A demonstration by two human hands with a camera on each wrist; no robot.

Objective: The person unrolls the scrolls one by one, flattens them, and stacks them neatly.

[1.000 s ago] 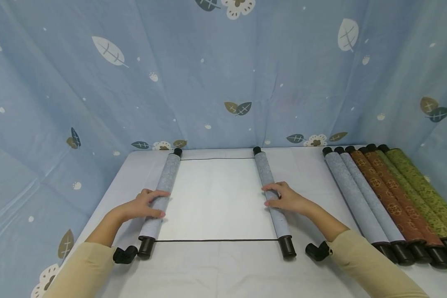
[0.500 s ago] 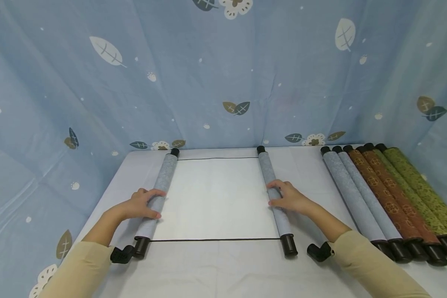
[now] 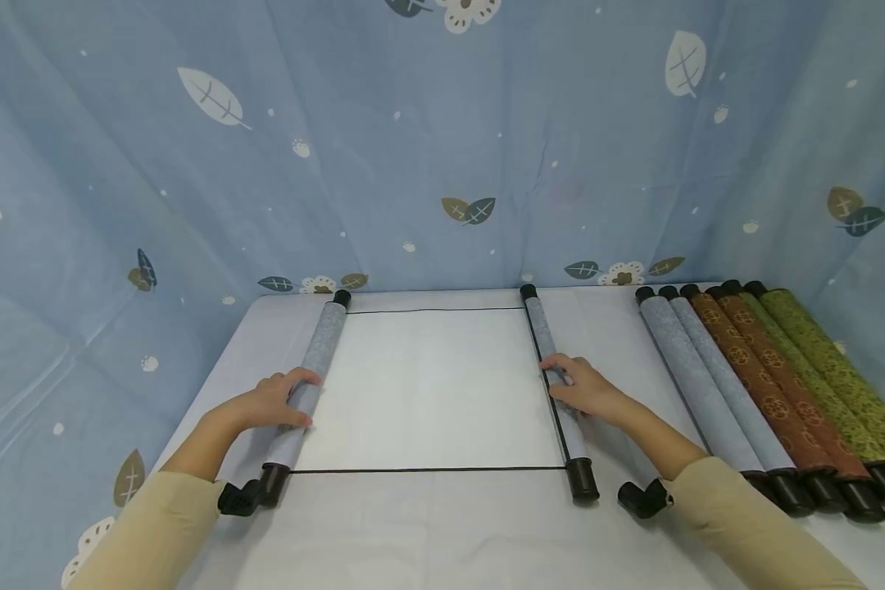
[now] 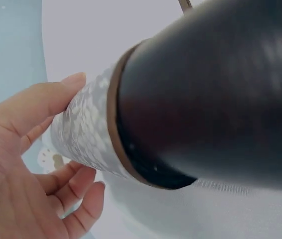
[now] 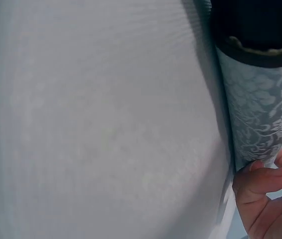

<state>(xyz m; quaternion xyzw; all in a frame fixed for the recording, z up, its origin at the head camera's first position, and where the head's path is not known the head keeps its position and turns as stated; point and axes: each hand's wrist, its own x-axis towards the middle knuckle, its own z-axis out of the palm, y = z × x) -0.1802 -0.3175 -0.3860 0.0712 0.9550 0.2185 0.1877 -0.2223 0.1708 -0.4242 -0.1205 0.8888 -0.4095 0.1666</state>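
A hanging scroll lies partly unrolled across the table, its white sheet (image 3: 428,393) flat and bordered by thin black lines. My left hand (image 3: 269,403) grips the left roll (image 3: 324,336), which is pale grey-blue patterned cloth with black end knobs. Around the right roll (image 3: 541,324) curl the thumb and fingers of my right hand (image 3: 586,390). Along that roll's inner side runs a dark line. In the left wrist view, thumb and fingers sit on either side of the roll (image 4: 88,122). The right wrist view shows the thumb against the patterned roll (image 5: 260,107), near its black knob.
At the right, several rolled scrolls lie side by side: grey-blue (image 3: 696,385), brown (image 3: 755,377) and green (image 3: 841,373). A blue leaf-print curtain (image 3: 413,147) hangs behind the white-covered table (image 3: 428,524). Black wrist cameras sit close to both near knobs.
The two rolls have moved apart, the right one rightward and the left one slightly leftward. More white sheet shows between them, and a dark line has appeared along the right roll.
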